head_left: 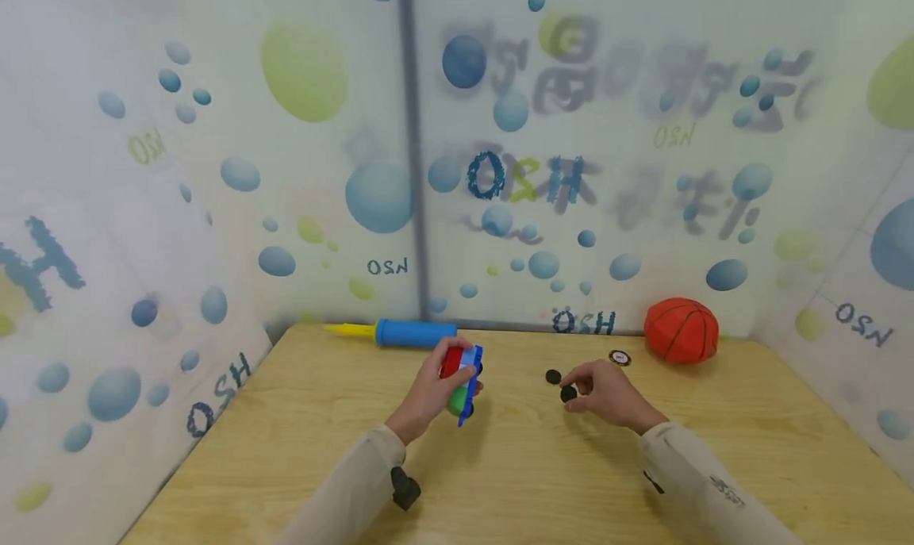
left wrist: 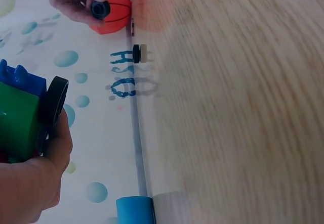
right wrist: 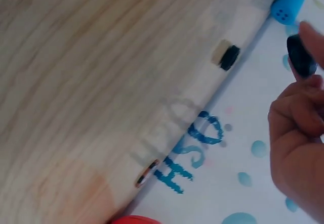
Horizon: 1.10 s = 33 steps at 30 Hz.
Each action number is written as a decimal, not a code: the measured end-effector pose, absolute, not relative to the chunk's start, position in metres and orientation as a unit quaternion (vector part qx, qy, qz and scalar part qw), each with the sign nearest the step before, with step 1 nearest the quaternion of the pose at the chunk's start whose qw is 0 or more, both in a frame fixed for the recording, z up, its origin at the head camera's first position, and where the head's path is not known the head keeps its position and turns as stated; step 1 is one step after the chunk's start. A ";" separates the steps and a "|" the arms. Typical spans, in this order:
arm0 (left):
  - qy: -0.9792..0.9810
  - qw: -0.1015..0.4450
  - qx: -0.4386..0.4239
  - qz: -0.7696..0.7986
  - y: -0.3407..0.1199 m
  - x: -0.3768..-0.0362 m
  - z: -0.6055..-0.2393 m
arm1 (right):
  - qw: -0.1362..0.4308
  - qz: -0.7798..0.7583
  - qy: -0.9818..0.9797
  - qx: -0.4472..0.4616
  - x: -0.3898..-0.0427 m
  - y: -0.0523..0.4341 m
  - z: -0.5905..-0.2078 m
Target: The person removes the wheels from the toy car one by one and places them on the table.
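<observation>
The table (head_left: 300,418) is the landmark for all of this. At its far edge lie an orange ball (head_left: 681,330) toward the right corner and a blue pump (head_left: 414,332) with a yellow tip left of centre. Between them, nearer the middle of the table, the left hand (head_left: 428,390) grips a toy car (head_left: 462,380) of red, green and blue blocks, fingers curled round its body and holding it tilted on edge above the wood; one black wheel shows already mounted in the left wrist view.

The right hand (head_left: 607,392) hovers just above the table's middle, right of the car, pinching a small black wheel (head_left: 568,394) between thumb and fingertips. A second loose wheel (head_left: 553,377) lies on the table just behind the pinched one, and a small round token (head_left: 620,358) lies farther back, near the ball.

The likeliest slip, I judge, is the pinched wheel escaping: it is small and smooth-sided, and held only at the fingertips. The car's tilt may also make its axle hard to meet squarely. The loose wheel sits close enough to be knocked by the knuckles.
</observation>
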<state>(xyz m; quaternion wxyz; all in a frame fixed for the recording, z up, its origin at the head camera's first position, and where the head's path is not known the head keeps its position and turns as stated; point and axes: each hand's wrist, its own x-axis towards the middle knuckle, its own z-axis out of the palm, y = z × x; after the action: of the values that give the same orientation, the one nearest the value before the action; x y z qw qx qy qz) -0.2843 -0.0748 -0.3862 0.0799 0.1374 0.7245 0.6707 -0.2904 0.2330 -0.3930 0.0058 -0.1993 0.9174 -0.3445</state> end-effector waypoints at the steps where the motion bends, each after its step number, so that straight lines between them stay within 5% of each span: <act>1: 0.725 0.083 0.136 0.670 -0.075 -0.283 -0.389 | 0.002 -0.339 0.921 -0.191 -0.291 0.234 -0.397; 6: 0.725 0.067 0.130 0.673 -0.076 -0.286 -0.392 | -0.024 -0.325 0.930 -0.170 -0.304 0.240 -0.405; 19: 0.729 0.084 0.128 0.668 -0.074 -0.287 -0.389 | 0.044 -0.275 0.948 -0.153 -0.340 0.241 -0.409; 33: 0.728 0.096 0.124 0.667 -0.074 -0.282 -0.386 | 0.054 -0.222 0.965 -0.125 -0.345 0.237 -0.418</act>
<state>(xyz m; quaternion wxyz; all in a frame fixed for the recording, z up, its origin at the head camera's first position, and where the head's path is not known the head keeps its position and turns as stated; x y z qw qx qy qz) -0.2817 -0.0738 -0.3856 0.0961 0.1242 0.7279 0.6675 -0.3447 0.2367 -0.4175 0.0544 -0.1254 0.9655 -0.2216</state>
